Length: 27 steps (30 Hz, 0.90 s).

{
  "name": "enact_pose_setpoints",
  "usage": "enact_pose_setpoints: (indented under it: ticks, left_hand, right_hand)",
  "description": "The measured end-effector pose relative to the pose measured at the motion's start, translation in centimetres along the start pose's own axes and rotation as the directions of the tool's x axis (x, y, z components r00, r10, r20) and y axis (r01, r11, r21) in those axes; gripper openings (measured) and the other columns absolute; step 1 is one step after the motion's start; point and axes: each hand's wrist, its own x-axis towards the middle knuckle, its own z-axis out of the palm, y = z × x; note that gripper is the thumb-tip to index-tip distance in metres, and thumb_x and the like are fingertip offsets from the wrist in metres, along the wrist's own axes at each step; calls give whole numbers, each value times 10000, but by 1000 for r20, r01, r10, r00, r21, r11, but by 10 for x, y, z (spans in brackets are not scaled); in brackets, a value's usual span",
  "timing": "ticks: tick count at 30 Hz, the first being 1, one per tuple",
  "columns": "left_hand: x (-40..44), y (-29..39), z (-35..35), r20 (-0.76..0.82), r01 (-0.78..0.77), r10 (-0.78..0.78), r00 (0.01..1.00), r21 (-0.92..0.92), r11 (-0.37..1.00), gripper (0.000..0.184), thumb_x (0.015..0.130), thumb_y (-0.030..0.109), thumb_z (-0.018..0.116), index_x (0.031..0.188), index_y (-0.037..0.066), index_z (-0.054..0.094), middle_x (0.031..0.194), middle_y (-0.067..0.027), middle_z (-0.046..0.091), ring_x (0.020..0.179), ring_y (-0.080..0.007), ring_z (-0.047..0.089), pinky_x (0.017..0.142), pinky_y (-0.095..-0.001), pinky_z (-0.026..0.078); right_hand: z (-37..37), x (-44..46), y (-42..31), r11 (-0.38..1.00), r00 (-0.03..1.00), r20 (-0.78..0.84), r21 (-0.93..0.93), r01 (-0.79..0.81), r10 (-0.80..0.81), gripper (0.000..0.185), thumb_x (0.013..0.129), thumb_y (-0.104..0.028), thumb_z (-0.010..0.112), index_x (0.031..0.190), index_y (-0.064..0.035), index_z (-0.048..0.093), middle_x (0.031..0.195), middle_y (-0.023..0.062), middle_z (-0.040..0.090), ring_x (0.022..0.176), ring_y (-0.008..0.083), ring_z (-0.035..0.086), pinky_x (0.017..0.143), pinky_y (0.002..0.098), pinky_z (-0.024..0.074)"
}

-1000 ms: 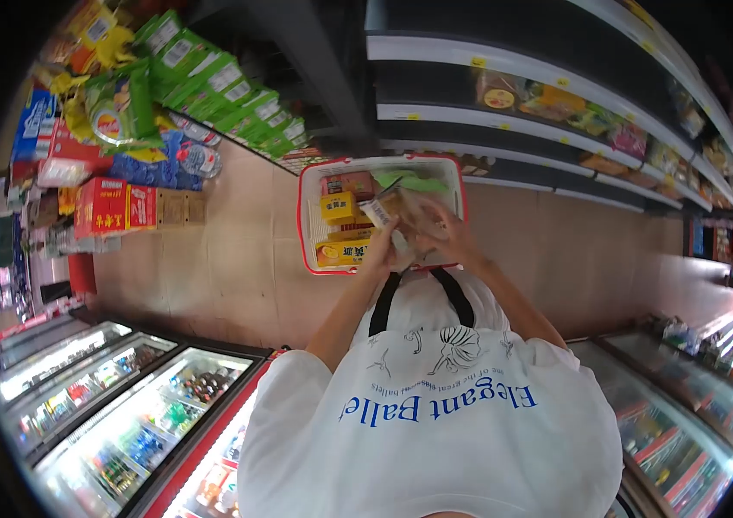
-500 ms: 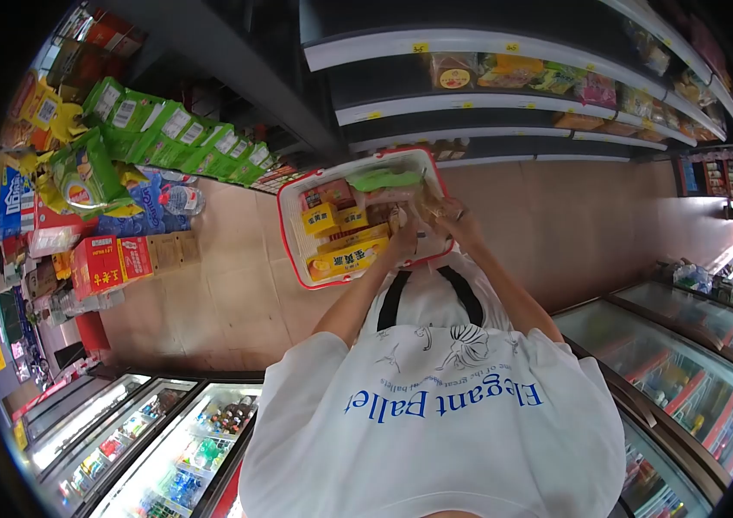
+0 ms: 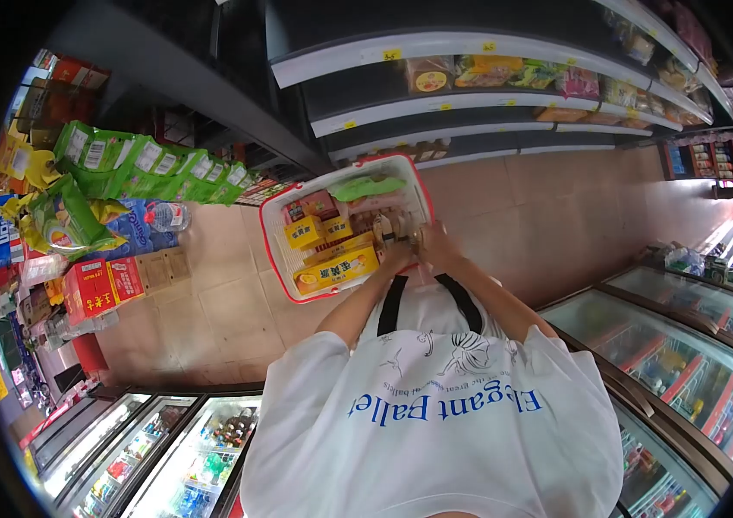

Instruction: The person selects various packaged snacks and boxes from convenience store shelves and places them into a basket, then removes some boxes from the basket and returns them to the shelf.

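A white shopping basket with a red rim (image 3: 268, 244) is in front of my body, tilted in view. Inside lie yellow boxes (image 3: 336, 270), a reddish box (image 3: 310, 205), a green package (image 3: 368, 187) and a clear-wrapped packet (image 3: 386, 228). My left hand (image 3: 397, 256) is closed at the near side of the basket, its fingers at the clear-wrapped packet. Right beside it, my right hand (image 3: 439, 248) is curled near the basket's right corner. What its fingers hold is hidden.
Shelves (image 3: 435, 110) with packaged foods (image 3: 429, 76) stand ahead. Green snack bags (image 3: 155, 164), red cartons (image 3: 90, 289) and a water bottle (image 3: 168, 217) are on the left. Glass freezers (image 3: 685, 337) line the right, and lit fridges (image 3: 202, 453) the lower left. Tiled floor (image 3: 232, 302) lies between.
The brownish clear-wrapped item in my right hand has dropped lower into the basket, and both hands have come closer together. The basket has shifted slightly left in view.
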Motion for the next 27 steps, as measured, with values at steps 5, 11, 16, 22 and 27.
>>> enact_pose_setpoints:
  ticks: [5, 11, 16, 22, 27]
  left_hand:
    - [14, -12, 4, 105, -204, 184, 977, 224, 953, 345, 703, 265, 566, 938, 11, 575, 936, -244, 578, 896, -385, 553, 790, -431, 417]
    - [-11, -1, -10, -131, -298, 292, 947, -26, 954, 444, 723, 364, 510, 1018, 38, 575, 898, -245, 595, 860, -364, 582, 723, -400, 461]
    - [6, -38, 10, 1, -110, 111, 994, -43, 993, 401, 764, 239, 441, 1076, 3, 527, 984, -272, 556, 926, -399, 538, 827, -428, 407]
    - [0, -52, 16, -32, -138, 134, 990, -146, 980, 474, 730, 264, 489, 1138, 22, 495, 952, -282, 556, 903, -400, 545, 791, -405, 431]
    - [-5, -72, 26, -20, -102, 100, 995, -196, 975, 514, 711, 276, 531, 1168, 46, 476, 879, -255, 569, 846, -355, 571, 760, -389, 447]
  right_hand:
    - [31, 10, 17, 996, 998, 55, 83, 37, -42, 373, 748, -93, 502, 1095, 3, 404, 998, 267, 497, 886, 438, 538, 751, 466, 458]
    - [84, 38, 68, 998, 983, 177, 48, 46, -54, 305, 773, -101, 465, 1068, -27, 438, 904, 262, 553, 858, 408, 546, 727, 472, 435]
    - [32, 41, 23, 997, 991, 112, 31, 69, -72, 215, 789, -129, 457, 946, 17, 474, 783, 255, 575, 771, 416, 565, 668, 489, 442]
    - [53, 61, 31, 999, 989, 142, 32, -39, 34, 246, 800, -132, 451, 971, 44, 452, 818, 254, 577, 794, 399, 572, 674, 468, 452]
    - [25, 63, 8, 997, 969, 237, 15, -74, 68, 249, 828, -125, 406, 1010, 36, 458, 879, 250, 581, 839, 367, 585, 693, 448, 465]
